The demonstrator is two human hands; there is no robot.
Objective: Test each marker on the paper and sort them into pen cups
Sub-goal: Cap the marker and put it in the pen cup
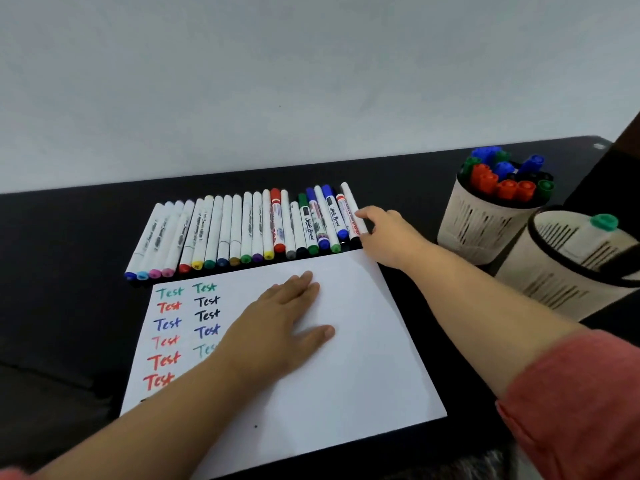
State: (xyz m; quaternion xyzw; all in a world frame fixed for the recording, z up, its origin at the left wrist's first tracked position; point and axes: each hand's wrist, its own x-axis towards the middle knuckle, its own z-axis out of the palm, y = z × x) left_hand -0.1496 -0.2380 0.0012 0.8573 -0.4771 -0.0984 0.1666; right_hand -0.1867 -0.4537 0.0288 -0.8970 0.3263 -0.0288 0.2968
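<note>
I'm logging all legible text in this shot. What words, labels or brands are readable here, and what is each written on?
"Test": handwritten on the paper in two columns, in green, red, blue and black; the left hand partly covers some.
"White Board": barrel label of the green-capped marker.
"White Board": barrel label of the blue-capped marker.
Print on the slim white markers and the red-labelled marker: too small and blurred to read.
Pen cups: no text visible.

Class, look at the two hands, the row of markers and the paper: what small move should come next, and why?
Probably close the right hand around the marker at the right end of the row and lift it out. Its fingers already rest on that marker, the left hand lies flat on the paper, holding it steady, and there is blank space beside the "Test" words for another try.
</note>
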